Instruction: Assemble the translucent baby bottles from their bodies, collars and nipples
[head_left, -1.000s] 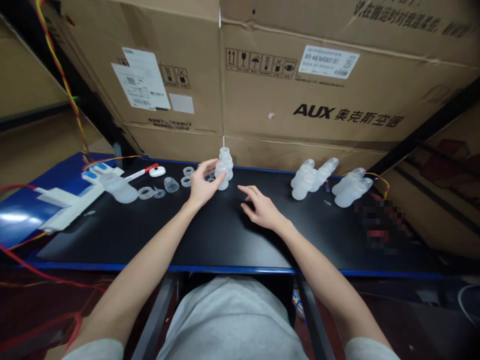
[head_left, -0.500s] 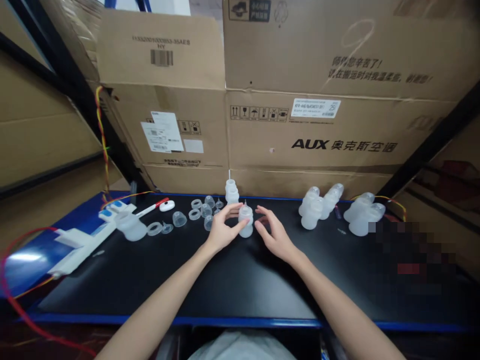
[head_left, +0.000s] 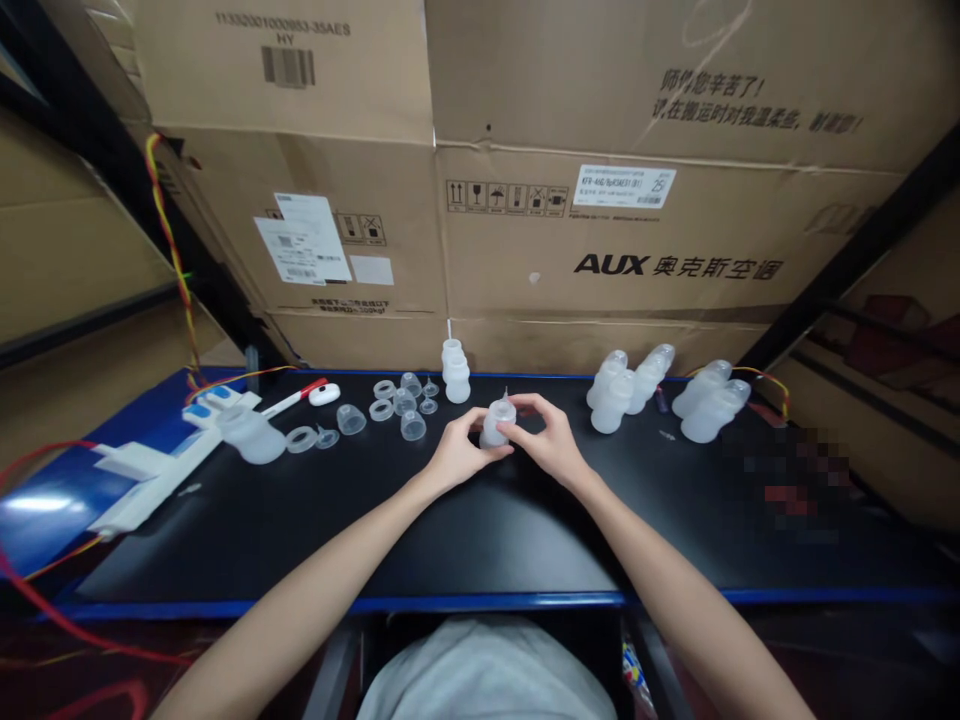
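Observation:
A small translucent white plastic bottle (head_left: 493, 434) is between my hands, tilted slightly, with a thin clear pointed tip (head_left: 505, 394) standing out of its top. My left hand (head_left: 459, 450) is closed around the bottle's lower body. From the other side my right hand (head_left: 553, 440) grips the bottle near its neck, thumb in front and forefinger behind the tip. Left of my hands lie clear domed caps (head_left: 412, 424), clear rings (head_left: 381, 410) and pointed tip pieces (head_left: 428, 404). Behind them stand white bottles (head_left: 457, 382) without domes.
Several dome-capped bottles (head_left: 611, 405) stand to the right, with another group (head_left: 705, 412) farther right. On the left are a wide bottle (head_left: 255, 438), a white power strip (head_left: 161, 475) and a red-and-white tool (head_left: 296, 398). A cardboard wall (head_left: 510, 260) closes off the back.
My right hand has closed onto the bottle's neck; it was apart before. The bottle has tilted, and my left hand's grip has shifted lower. The camera view has shifted slightly.

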